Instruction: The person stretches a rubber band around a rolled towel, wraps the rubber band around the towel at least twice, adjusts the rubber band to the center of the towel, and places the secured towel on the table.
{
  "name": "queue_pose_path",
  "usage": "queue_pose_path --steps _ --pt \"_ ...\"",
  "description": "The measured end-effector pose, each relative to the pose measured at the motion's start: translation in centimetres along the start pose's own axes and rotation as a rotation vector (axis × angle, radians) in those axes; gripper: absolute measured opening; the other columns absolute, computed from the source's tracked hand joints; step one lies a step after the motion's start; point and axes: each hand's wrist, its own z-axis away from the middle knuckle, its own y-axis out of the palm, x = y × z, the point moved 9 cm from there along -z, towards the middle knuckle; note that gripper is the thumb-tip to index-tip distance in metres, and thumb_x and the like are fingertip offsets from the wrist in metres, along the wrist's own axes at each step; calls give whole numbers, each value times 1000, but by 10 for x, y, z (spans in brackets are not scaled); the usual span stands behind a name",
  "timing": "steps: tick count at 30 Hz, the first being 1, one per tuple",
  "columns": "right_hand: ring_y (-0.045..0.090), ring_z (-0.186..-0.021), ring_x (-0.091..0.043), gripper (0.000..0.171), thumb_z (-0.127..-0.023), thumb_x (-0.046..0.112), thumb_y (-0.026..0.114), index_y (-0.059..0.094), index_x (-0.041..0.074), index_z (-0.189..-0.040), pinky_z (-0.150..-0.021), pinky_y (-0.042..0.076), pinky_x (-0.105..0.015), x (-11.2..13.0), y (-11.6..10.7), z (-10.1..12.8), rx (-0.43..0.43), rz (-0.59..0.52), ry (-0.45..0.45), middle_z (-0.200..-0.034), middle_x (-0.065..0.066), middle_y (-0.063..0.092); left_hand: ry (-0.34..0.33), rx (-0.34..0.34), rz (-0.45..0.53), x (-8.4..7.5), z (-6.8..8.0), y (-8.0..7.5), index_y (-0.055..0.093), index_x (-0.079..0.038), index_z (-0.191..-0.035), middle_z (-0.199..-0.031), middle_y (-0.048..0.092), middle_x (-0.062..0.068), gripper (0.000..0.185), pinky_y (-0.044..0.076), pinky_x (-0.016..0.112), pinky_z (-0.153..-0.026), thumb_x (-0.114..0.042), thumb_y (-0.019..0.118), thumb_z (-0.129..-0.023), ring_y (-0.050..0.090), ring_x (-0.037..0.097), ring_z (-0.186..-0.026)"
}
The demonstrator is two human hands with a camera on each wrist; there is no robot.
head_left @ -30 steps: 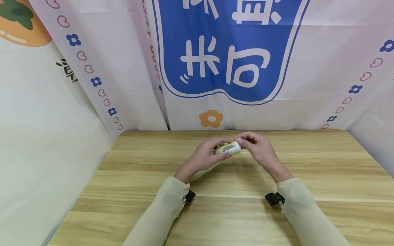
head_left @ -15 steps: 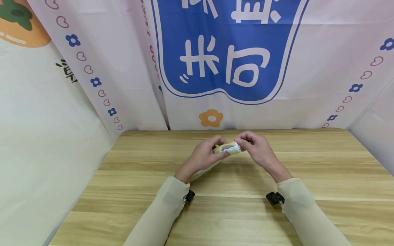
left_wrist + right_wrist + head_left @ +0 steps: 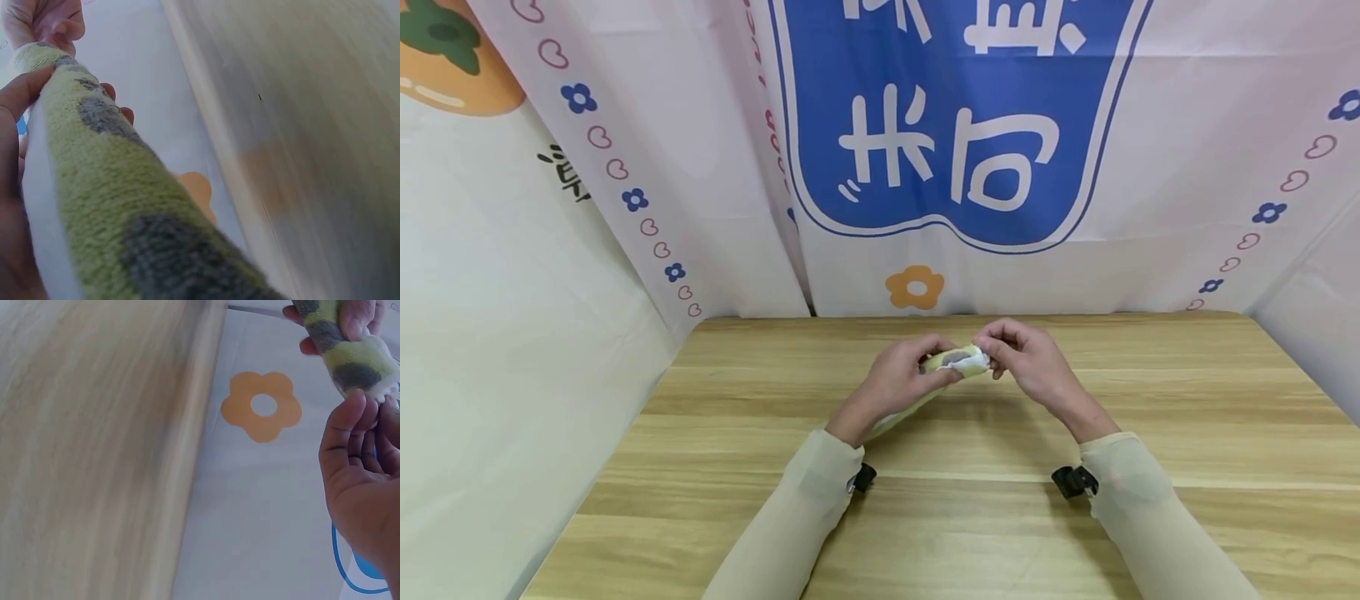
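the rolled towel (image 3: 957,362) is sitting between the two hands above the middle of the wooden table, not touching the tabletop at its raised end. it is looking like a fuzzy yellow-green cloth with dark grey patches and a white inner layer or edge, wound into a long roll. in the left wrist view the roll (image 3: 119,187) is running lengthwise past the palm; in the right wrist view its end (image 3: 356,359) is showing green pile, a grey spot and a pale fluffy tip. the roll is lying slanted, its lower end pointing toward the left sleeve.
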Motion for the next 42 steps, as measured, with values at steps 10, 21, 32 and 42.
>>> queue_pose_path --steps 10,21,32,42 --pt "53 -65 -18 15 -110 11 60 67 -1 -105 -58 56 -34 4 6 2 150 85 8 -84 -9 56 47 -81 -242 2 2 -8 73 -18 -112 -92 72 -5 22 40 25 -56 -28 83 -94 48 7 -59" --pt "51 -64 -18 16 -110 16 62 67 2 -107 -55 50 -31 14 23 3 151 42 -37 -86 -8 57 -37 -198 -218 10 2 -20 73 -15 -108 -75 63 -6 20 33 24 -48 -30 81 -96 42 6 -51" --pt "54 -58 -21 12 -108 14 65 72 6 -113 -52 46 -28 26 36 8 135 59 -163 -80 -6 61 -211 -311 106 22 5 -39 75 -8 -110 -83 72 1 24 36 25 -50 -27 79 -97 45 10 -57" --pt "55 -60 -36 15 -108 14 65 73 9 -120 -55 46 -29 28 35 9 68 30 -181 -84 -6 65 -167 -267 225 17 1 -34 74 -8 -111 -82 70 1 18 43 26 -58 -18 78 -96 51 13 -64"
